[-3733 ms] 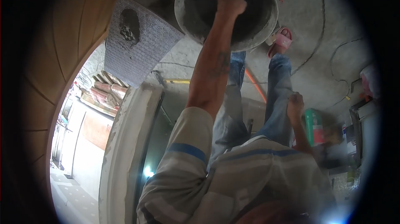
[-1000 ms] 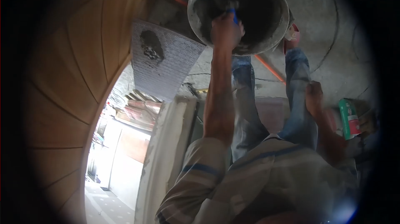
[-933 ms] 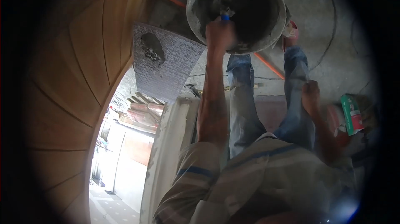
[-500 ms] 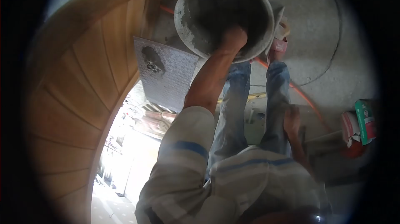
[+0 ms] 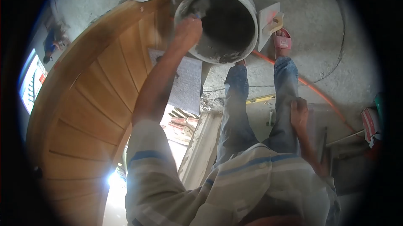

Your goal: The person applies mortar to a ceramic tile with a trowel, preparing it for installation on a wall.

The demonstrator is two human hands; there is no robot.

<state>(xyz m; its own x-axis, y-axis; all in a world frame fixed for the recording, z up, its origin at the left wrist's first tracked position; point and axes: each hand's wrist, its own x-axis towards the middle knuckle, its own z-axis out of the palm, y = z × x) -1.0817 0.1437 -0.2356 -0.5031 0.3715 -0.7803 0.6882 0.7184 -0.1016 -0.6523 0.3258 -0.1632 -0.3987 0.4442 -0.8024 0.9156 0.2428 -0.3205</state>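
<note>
So, far left: curved wooden panelling [image 5: 88, 112], then a grey textured sheet [image 5: 187, 85]. Left hand [image 5: 189, 32] at the left side of the bucket [image 5: 252, 7] mouth, fist round a blue-handled tool [image 5: 197, 16], head unclear. Dark mix [image 5: 228, 24] in bucket. White board [image 5: 264, 21] just right of it. Right hand [image 5: 299, 110] curled on the jeans [image 5: 285, 83], can't tell if it's gripping.

Grey floor [image 5: 312, 14], pale-rimmed bucket [image 5: 248, 4], orange hose [image 5: 312, 87], dark cable [image 5: 344, 32] (thin, curving)

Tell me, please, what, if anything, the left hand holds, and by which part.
A blue-handled tool, gripped by its handle in the left hand; its far end is unclear.
</note>
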